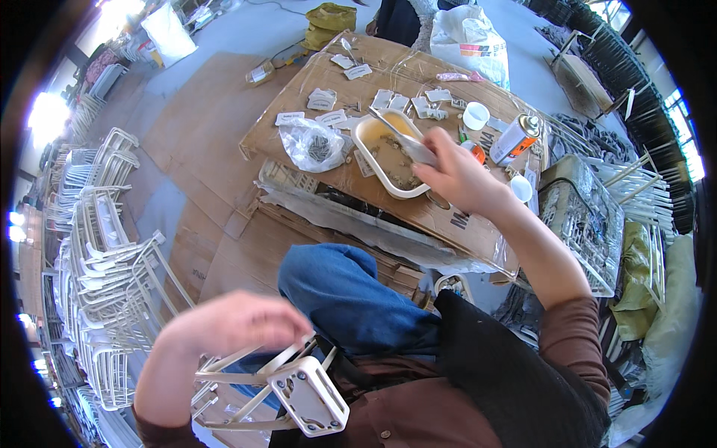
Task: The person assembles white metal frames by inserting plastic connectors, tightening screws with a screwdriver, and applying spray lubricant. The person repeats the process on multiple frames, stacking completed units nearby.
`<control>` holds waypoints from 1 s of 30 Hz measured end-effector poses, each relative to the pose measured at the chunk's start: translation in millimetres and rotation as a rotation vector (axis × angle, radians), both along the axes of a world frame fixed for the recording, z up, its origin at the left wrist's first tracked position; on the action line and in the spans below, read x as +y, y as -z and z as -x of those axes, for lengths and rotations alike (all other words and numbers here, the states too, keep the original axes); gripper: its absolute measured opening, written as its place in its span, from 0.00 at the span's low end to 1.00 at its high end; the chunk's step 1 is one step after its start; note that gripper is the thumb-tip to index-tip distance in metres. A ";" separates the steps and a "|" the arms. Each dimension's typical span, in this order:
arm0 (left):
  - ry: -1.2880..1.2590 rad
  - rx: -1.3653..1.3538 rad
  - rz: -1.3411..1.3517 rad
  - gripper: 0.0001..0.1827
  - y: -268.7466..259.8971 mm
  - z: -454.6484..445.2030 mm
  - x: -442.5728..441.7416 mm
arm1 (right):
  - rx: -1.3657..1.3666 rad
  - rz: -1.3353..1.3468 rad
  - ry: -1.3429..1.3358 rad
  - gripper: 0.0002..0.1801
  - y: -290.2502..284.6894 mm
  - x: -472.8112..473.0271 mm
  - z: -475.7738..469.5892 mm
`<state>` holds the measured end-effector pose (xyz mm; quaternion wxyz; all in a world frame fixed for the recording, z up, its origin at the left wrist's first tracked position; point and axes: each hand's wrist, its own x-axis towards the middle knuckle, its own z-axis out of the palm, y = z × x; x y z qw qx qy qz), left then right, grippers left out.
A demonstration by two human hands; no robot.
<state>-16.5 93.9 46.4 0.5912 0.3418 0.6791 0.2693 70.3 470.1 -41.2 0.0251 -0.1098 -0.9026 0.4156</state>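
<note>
My right hand (454, 171) grips a grey-handled tool (403, 137), its metal end lying across the rim of a white plastic tub (411, 193) that holds small metal parts. Down at the lower left, my left hand (252, 325) is blurred by motion, over a white metal frame (246, 411) at my lap. Whether its fingers hold the frame cannot be told. A white plastic plate with several screws (310, 396) is fixed at the frame's near end. Left of the tub is a clear plastic bag (308, 148) with grey screws or nails.
The cardboard-covered table (313, 84) also bears a spray can (514, 140), white cups (475, 116) and small white plates (322, 99). Stacked white metal frames (106, 269) stand at the left. A grimy crate (582, 218) stands right of the table. Another person (399, 22) is beyond it.
</note>
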 end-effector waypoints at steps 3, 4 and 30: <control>-0.218 0.439 -0.049 0.18 30.1 50.1 37.5 | -0.199 -0.344 -0.008 0.25 60.7 7.3 84.2; -0.165 0.746 -0.107 0.16 46.1 72.6 49.9 | -0.271 -0.369 -0.069 0.24 92.5 10.8 108.4; -0.083 1.224 -0.146 0.12 228.4 223.1 178.9 | -0.217 -0.342 0.138 0.10 103.9 30.8 126.5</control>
